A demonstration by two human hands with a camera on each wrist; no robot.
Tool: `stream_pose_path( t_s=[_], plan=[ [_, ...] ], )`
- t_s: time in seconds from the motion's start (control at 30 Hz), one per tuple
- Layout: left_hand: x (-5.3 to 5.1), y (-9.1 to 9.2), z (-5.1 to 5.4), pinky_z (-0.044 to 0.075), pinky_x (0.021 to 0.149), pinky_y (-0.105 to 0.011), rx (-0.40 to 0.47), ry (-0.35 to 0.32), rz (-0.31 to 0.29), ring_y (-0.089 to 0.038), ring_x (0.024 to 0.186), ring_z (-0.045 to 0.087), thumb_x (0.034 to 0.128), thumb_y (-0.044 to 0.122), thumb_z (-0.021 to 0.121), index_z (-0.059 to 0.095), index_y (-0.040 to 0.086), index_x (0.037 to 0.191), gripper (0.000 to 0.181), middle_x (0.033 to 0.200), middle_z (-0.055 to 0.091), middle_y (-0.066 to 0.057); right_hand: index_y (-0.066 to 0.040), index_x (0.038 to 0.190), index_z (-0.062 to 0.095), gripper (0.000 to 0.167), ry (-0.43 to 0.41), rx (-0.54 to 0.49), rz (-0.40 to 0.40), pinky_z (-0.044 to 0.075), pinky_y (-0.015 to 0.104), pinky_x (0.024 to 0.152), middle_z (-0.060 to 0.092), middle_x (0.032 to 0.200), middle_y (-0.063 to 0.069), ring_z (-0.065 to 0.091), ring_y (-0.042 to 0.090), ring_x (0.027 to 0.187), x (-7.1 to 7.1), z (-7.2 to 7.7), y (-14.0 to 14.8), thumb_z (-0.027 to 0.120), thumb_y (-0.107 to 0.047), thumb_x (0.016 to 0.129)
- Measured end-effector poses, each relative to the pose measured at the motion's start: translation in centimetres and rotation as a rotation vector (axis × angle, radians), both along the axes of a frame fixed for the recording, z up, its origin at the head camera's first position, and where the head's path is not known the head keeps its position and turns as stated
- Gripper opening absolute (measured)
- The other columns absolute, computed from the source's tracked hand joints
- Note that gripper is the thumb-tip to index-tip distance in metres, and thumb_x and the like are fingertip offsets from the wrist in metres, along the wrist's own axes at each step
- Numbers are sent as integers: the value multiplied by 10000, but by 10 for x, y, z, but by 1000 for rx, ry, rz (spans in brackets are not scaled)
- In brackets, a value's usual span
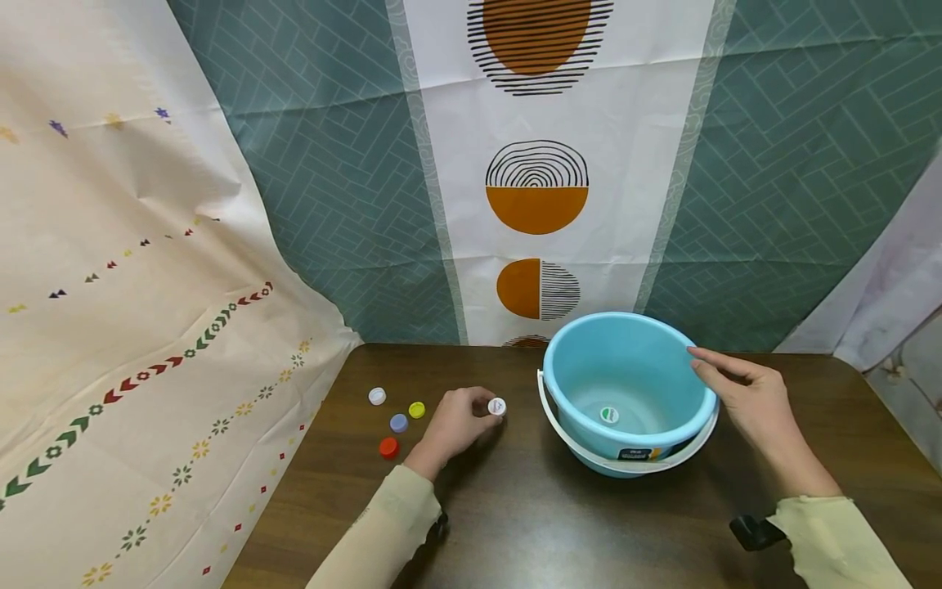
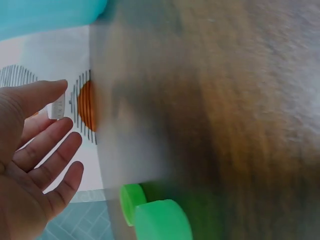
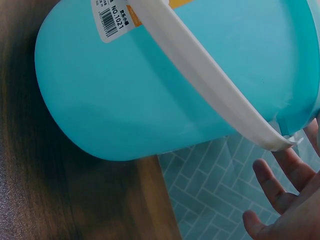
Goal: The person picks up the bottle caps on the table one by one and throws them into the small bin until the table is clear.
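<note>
My left hand (image 1: 459, 421) pinches a small white bottle cap (image 1: 497, 406) between thumb and fingertips, above the table left of the bucket. In the left wrist view, the cap (image 2: 58, 107) shows edge-on and the other fingers are spread loosely. A light-blue plastic bucket (image 1: 625, 442) stands upright with its white handle (image 1: 655, 467) hanging down at the front. At its right rim, my right hand (image 1: 754, 401) holds the edge with thumb and fingers. From the right wrist, part of this hand (image 3: 290, 200) appears beside the handle's end.
Left of my left hand lie a white cap (image 1: 377, 396), a yellow cap (image 1: 417, 410), a blue cap (image 1: 399, 423) and a red cap (image 1: 389, 447). A round white-and-green piece (image 1: 609, 415) shows on the bucket's bottom. Patterned cloth (image 1: 338, 204) hangs behind the brown table (image 1: 530, 532).
</note>
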State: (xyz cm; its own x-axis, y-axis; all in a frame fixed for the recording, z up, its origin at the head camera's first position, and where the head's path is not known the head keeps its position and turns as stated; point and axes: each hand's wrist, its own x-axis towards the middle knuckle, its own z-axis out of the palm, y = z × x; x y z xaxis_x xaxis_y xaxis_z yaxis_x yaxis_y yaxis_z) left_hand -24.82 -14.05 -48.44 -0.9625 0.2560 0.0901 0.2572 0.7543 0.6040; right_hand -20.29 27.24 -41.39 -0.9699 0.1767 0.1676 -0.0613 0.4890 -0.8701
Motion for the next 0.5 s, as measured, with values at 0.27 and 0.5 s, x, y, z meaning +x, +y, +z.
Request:
stream_pose_path(
  t_s=[0.27,0.5],
  plan=[
    [-2,-2,11,533,799,-284,115,12,33,-92,869,622,787,300,750,674,207,1054,293,964,678,85,-201,1235,629,455,12,-5,2,505,102,681,579,1087,-261,536,-164,940,0,-1,0,612,-459,860],
    [-4,-1,19,530,780,-253,185,61,75,-75,844,615,776,284,757,676,217,1050,294,929,663,98,-203,1240,625,465,-4,-4,1,504,103,686,578,1108,-235,528,-166,937,1,0,0,606,-471,861]
  ],
)
